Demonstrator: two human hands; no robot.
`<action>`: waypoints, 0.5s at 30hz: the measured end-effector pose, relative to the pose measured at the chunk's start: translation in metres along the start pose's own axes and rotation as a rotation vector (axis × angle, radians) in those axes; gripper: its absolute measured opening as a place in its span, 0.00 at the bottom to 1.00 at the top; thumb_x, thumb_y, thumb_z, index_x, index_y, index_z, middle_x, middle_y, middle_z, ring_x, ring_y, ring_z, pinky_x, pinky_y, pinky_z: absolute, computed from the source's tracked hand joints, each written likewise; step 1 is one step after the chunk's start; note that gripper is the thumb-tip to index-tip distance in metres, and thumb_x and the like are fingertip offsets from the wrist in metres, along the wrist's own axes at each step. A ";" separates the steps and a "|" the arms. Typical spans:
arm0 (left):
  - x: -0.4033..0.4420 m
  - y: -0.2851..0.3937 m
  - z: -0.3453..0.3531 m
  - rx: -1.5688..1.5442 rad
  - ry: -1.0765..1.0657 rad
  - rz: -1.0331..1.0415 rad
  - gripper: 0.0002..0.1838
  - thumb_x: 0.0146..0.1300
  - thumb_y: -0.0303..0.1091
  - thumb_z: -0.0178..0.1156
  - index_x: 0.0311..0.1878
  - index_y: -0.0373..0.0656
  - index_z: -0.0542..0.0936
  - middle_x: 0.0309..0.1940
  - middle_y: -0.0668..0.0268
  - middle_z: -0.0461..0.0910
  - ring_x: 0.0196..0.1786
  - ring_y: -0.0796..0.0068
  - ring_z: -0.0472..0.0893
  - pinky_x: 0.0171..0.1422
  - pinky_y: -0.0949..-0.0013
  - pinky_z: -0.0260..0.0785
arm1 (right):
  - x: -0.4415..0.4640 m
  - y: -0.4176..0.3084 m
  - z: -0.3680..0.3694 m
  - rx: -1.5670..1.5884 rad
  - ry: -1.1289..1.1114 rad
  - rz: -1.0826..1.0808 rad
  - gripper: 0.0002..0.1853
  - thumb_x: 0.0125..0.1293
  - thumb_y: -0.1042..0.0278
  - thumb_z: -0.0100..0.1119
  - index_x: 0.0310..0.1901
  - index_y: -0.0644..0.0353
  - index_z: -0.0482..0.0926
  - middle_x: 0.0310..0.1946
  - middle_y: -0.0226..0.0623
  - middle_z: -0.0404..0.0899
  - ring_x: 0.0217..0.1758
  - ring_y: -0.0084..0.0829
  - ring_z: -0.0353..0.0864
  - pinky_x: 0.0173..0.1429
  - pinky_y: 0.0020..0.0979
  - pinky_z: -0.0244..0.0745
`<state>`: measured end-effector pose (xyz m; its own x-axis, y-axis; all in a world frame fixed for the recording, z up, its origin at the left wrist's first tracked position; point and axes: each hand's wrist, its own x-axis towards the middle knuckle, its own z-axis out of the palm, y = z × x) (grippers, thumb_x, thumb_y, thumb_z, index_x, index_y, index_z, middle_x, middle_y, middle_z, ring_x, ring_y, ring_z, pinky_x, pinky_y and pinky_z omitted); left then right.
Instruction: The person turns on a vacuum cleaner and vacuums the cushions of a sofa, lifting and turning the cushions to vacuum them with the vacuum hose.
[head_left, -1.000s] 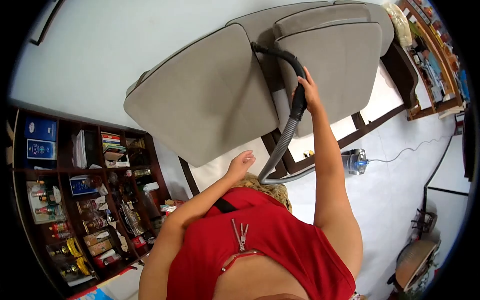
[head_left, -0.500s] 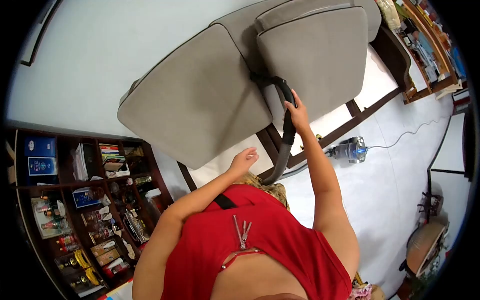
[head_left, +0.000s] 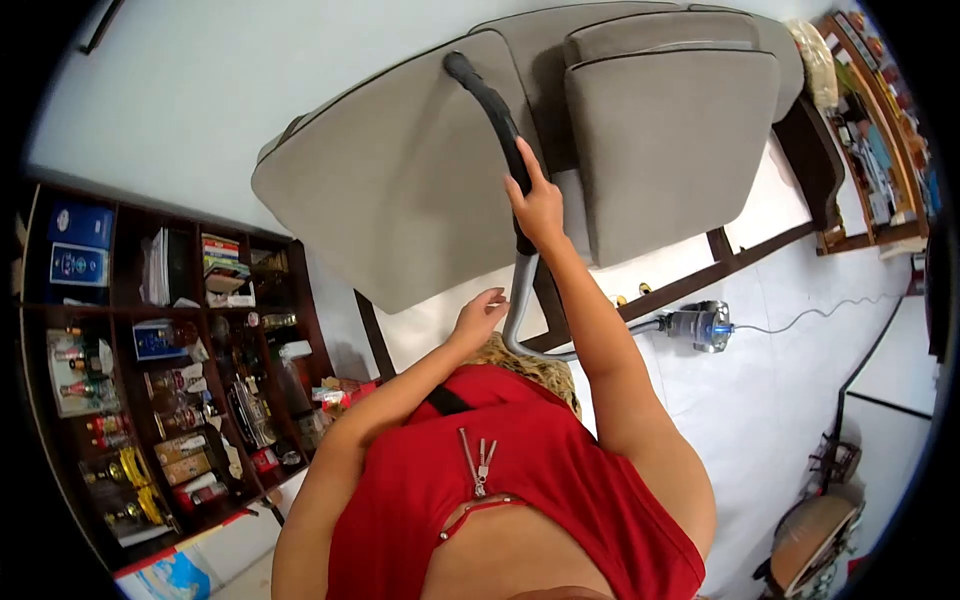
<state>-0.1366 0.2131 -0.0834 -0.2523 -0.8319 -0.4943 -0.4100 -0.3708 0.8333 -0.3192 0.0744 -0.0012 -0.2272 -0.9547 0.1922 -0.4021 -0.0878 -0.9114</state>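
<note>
My right hand (head_left: 538, 212) is closed around the black handle of a vacuum cleaner hose (head_left: 492, 108). The nozzle end rests against the upper part of a large grey-beige sofa cushion (head_left: 390, 190), which stands tilted back. From the handle, the grey hose bends down past my waist and runs right to the vacuum cleaner body (head_left: 697, 327) on the floor. My left hand (head_left: 482, 318) hangs near the cushion's lower edge, fingers loosely apart, with nothing in it.
A second cushion (head_left: 675, 150) leans on the sofa at right, above the dark wooden frame (head_left: 735, 265). A dark shelf unit (head_left: 113, 310) with bottles and books stands at left. A cord (head_left: 810, 312) crosses the white floor; another shelf (head_left: 880, 130) is at upper right.
My right hand has moved up and left with the hose handle. The nozzle has gone from the gap between the cushions to high on the left cushion. My left hand has barely moved.
</note>
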 end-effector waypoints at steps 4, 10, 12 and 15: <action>-0.009 -0.014 -0.011 -0.053 0.059 -0.028 0.25 0.70 0.37 0.60 0.66 0.36 0.73 0.55 0.61 0.80 0.53 0.73 0.78 0.59 0.69 0.69 | -0.040 0.030 0.004 -0.081 -0.024 0.042 0.34 0.66 0.65 0.62 0.73 0.36 0.63 0.44 0.55 0.83 0.43 0.57 0.83 0.45 0.45 0.78; -0.011 -0.027 -0.003 -0.088 0.101 0.085 0.24 0.68 0.42 0.61 0.62 0.37 0.76 0.49 0.59 0.84 0.49 0.68 0.82 0.56 0.67 0.73 | -0.103 0.077 -0.007 -0.173 -0.072 0.035 0.35 0.65 0.61 0.61 0.73 0.33 0.62 0.33 0.56 0.83 0.35 0.58 0.83 0.37 0.47 0.76; -0.013 -0.028 0.003 -0.103 0.076 0.087 0.24 0.68 0.42 0.61 0.62 0.37 0.76 0.49 0.59 0.84 0.49 0.69 0.82 0.56 0.67 0.73 | -0.117 0.082 -0.013 -0.226 -0.130 0.118 0.35 0.65 0.61 0.61 0.73 0.33 0.62 0.34 0.56 0.84 0.35 0.58 0.83 0.37 0.48 0.77; -0.013 -0.024 0.012 -0.103 0.038 0.084 0.24 0.69 0.40 0.61 0.63 0.37 0.75 0.50 0.59 0.83 0.50 0.69 0.81 0.57 0.67 0.72 | -0.124 0.075 -0.018 -0.179 -0.123 0.108 0.35 0.66 0.60 0.61 0.74 0.35 0.61 0.38 0.58 0.84 0.36 0.60 0.83 0.39 0.47 0.77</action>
<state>-0.1337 0.2374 -0.1003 -0.2476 -0.8762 -0.4135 -0.2962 -0.3379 0.8933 -0.3370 0.1909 -0.0863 -0.1725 -0.9842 0.0412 -0.5343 0.0583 -0.8433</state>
